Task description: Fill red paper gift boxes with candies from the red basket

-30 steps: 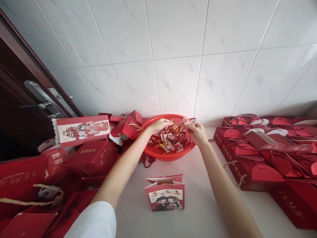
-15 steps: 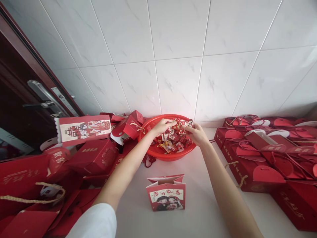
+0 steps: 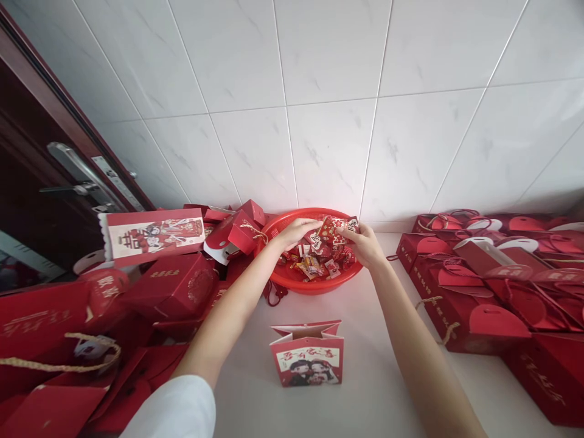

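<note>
A red plastic basket holds many small wrapped candies. Over its right side my right hand is closed on red candy packets with gold and white print, fanned out between thumb and fingers. My left hand reaches over the basket's left side, fingers stretched toward the packets; its fingertips are partly hidden and I see nothing held in it. Nearer to me, a small red paper gift bag with a cartoon couple on its front stands upright, its top open.
Red gift boxes are heaped on the left, one showing a printed couple panel. Rows of red boxes with cord handles fill the right. Behind the white table rises a tiled wall; a door handle is at far left.
My left hand has drawn slightly left, away from the packets. The packets stay in my right hand, more fanned out. The view has shifted slightly.
</note>
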`<state>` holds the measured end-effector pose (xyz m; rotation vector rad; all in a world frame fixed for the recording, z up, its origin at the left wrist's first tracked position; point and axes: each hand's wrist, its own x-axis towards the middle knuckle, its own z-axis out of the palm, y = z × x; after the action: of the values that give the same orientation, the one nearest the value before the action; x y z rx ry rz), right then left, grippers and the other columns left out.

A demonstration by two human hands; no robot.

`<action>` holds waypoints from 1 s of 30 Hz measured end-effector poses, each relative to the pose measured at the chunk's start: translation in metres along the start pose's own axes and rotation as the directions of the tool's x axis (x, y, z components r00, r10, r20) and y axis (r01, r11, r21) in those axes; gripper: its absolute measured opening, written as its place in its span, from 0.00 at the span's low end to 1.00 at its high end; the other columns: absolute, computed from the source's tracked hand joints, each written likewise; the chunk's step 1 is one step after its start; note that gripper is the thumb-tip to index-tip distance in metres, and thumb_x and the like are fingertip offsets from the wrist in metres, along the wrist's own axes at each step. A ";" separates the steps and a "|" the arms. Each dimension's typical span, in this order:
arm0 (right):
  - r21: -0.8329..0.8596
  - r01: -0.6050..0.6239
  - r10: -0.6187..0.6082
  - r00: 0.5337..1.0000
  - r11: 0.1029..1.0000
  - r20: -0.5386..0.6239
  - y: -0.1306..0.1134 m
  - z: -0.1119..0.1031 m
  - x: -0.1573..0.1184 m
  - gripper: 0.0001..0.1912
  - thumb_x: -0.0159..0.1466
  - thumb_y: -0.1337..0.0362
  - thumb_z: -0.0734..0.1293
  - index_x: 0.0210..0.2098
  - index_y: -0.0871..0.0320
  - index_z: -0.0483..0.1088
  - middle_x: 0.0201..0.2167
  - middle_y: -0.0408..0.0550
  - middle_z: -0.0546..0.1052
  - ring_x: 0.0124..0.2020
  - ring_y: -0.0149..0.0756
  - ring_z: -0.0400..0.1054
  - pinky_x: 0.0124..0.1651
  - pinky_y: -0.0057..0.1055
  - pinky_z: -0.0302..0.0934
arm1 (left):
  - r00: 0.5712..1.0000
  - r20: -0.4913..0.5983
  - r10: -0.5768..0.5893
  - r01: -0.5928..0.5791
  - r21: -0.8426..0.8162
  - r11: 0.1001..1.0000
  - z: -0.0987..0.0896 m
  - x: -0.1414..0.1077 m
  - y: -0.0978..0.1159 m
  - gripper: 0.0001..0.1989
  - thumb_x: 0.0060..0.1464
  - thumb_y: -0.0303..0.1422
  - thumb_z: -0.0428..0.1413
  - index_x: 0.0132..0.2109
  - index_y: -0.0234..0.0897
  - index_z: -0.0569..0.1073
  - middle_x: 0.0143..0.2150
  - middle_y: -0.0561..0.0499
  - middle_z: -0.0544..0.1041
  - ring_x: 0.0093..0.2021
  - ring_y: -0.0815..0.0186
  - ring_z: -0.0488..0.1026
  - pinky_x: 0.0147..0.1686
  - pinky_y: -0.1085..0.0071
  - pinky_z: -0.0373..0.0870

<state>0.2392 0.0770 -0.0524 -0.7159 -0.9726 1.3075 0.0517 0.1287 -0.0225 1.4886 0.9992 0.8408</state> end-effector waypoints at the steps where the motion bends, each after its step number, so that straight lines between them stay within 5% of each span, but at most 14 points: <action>1: 0.000 0.002 -0.002 1.000 1.000 -0.006 0.000 0.000 0.000 0.23 0.40 0.55 0.83 0.29 0.57 0.75 0.27 0.45 0.81 0.32 0.43 0.77 0.38 0.38 0.72 | 1.000 0.008 -0.004 0.003 0.045 0.999 -0.001 0.000 -0.001 0.22 0.42 0.50 0.69 0.32 0.34 0.76 0.29 0.52 0.78 0.28 0.69 0.70 0.28 0.74 0.66; 6: -0.006 0.002 -0.003 1.000 1.000 -0.017 0.000 -0.001 0.000 0.22 0.42 0.55 0.83 0.29 0.57 0.74 0.27 0.44 0.80 0.30 0.39 0.75 0.37 0.37 0.70 | 0.996 -0.027 -0.080 0.084 0.393 0.916 -0.011 0.006 -0.012 0.21 0.54 0.50 0.61 0.27 0.36 0.74 0.18 0.52 0.74 0.23 0.66 0.71 0.25 0.72 0.62; 12: -0.027 -0.008 0.008 1.000 1.000 -0.013 -0.001 -0.001 0.000 0.22 0.42 0.54 0.83 0.29 0.57 0.74 0.27 0.45 0.80 0.32 0.42 0.76 0.39 0.38 0.71 | 0.961 -0.046 -0.271 0.211 0.754 0.622 -0.019 0.007 -0.020 0.09 0.52 0.32 0.59 0.25 0.36 0.77 0.28 0.46 0.82 0.32 0.60 0.80 0.31 0.71 0.72; 15: -0.024 -0.002 0.002 1.000 1.000 -0.018 -0.002 0.000 -0.001 0.23 0.41 0.54 0.83 0.28 0.57 0.73 0.25 0.44 0.80 0.30 0.41 0.76 0.37 0.37 0.71 | 0.932 -0.020 -0.363 0.226 0.813 0.537 -0.019 0.005 -0.021 0.04 0.43 0.24 0.61 0.29 0.35 0.81 0.32 0.43 0.84 0.35 0.54 0.81 0.35 0.67 0.75; 21: -0.005 0.002 -0.002 1.000 1.000 -0.015 -0.004 0.003 -0.002 0.23 0.40 0.54 0.84 0.29 0.57 0.74 0.26 0.44 0.80 0.31 0.41 0.76 0.37 0.37 0.71 | 0.962 0.048 -0.267 0.088 0.877 0.472 -0.019 0.006 -0.018 0.27 0.48 0.17 0.53 0.52 0.42 0.80 0.63 0.47 0.75 0.62 0.56 0.72 0.57 0.69 0.69; 25: -0.024 -0.001 0.001 1.000 1.000 -0.029 -0.004 0.003 -0.003 0.22 0.41 0.54 0.83 0.26 0.57 0.73 0.24 0.43 0.79 0.28 0.38 0.74 0.35 0.34 0.70 | 0.968 0.069 -0.240 0.047 0.893 0.448 -0.019 0.009 -0.018 0.28 0.52 0.17 0.50 0.57 0.39 0.77 0.62 0.47 0.76 0.61 0.59 0.73 0.56 0.72 0.69; 30: -0.015 -0.004 0.004 1.000 1.000 -0.028 -0.006 0.005 -0.004 0.23 0.39 0.54 0.84 0.27 0.57 0.74 0.25 0.44 0.80 0.28 0.39 0.75 0.34 0.34 0.70 | 0.939 0.128 -0.320 0.021 0.905 0.424 -0.016 0.009 -0.021 0.25 0.49 0.18 0.52 0.50 0.41 0.82 0.55 0.51 0.81 0.54 0.63 0.78 0.51 0.77 0.71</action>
<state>0.2376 0.0713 -0.0454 -0.7461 -0.9591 1.2918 0.0373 0.1441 -0.0411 2.2631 1.4490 -0.1996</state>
